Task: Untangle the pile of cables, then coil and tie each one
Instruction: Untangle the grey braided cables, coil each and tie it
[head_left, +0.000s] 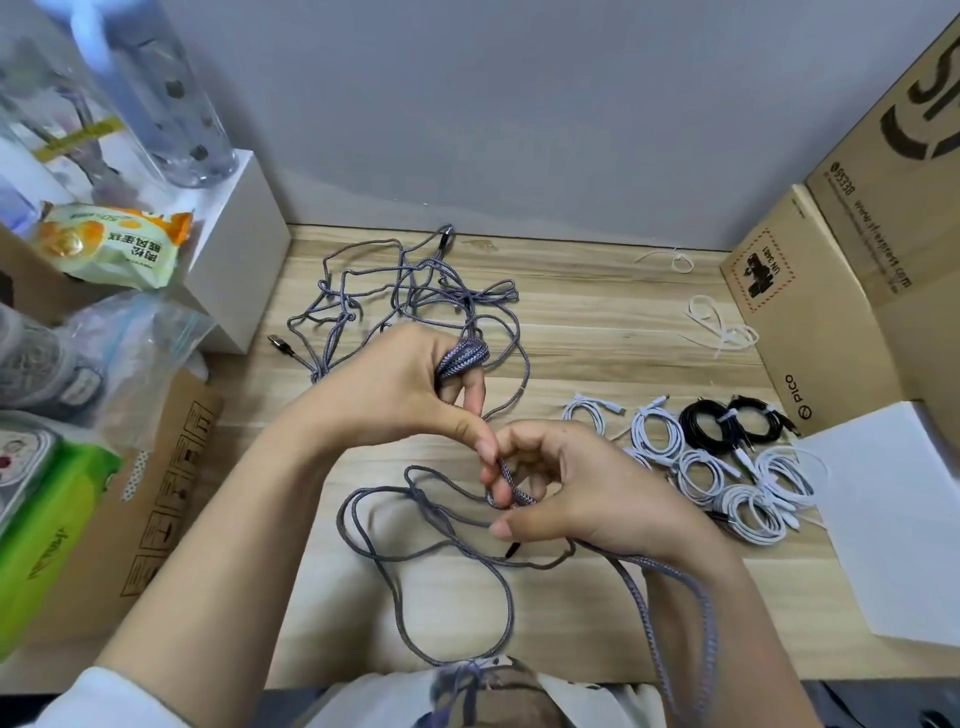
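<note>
A grey braided cable (431, 530) runs in loose loops over the wooden table (597, 332) and down toward my lap. My left hand (410, 384) holds several turns of it wound round the fingers, thumb pointing down. My right hand (576, 488) pinches the same cable just below, and strands hang under its wrist. Behind my hands lies a tangled pile of grey braided cables (405, 296). Coiled and tied white cables (727, 483) and two coiled black cables (727, 421) lie in a group at the right.
White ties (722, 325) lie at the back right. Cardboard boxes (831, 291) stand on the right and a white sheet (893, 525) lies in front of them. On the left are a white box (244, 244), bottles, snack bags and a cardboard box (156, 499).
</note>
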